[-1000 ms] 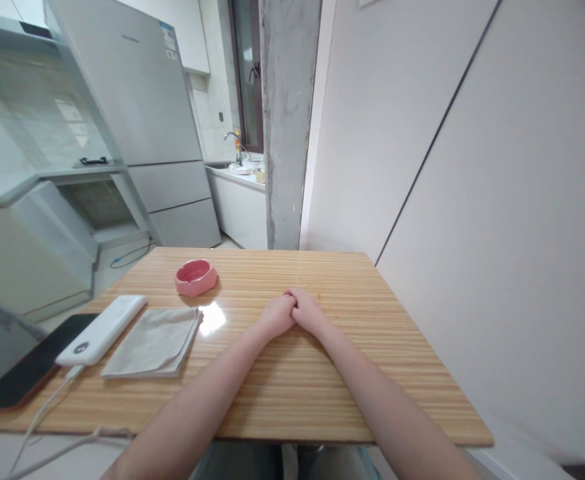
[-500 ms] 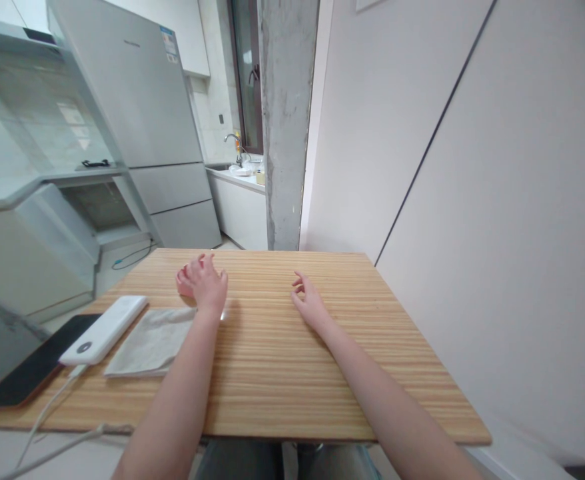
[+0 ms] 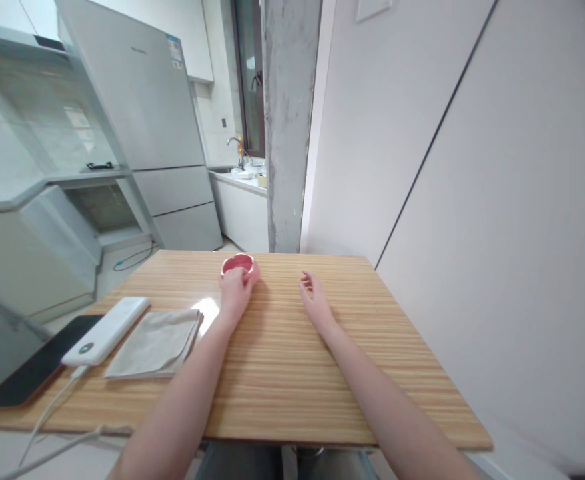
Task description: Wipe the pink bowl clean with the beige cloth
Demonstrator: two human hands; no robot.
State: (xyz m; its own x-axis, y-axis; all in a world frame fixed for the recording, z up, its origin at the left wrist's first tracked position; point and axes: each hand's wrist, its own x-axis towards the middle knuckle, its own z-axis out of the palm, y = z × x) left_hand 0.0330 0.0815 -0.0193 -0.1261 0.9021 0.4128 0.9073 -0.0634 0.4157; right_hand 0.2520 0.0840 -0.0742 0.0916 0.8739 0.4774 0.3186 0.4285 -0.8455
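My left hand (image 3: 235,289) grips a small pink bowl (image 3: 237,264) near the far edge of the wooden table (image 3: 292,360), holding it by its near side. My right hand (image 3: 313,299) rests on the tabletop to the right of the bowl, apart from it, fingers loosely spread and holding nothing.
A folded grey cloth (image 3: 155,343) lies left of my left arm. Beside it sit a white power bank (image 3: 106,330) with a white cable and a dark tablet (image 3: 27,370) at the table's left edge. A white wall runs along the right; a concrete pillar (image 3: 287,127) stands behind.
My hands were clasped together at the table's middle, then parted. My left hand reached to the pink bowl, took hold of it and moved it right toward the far edge.
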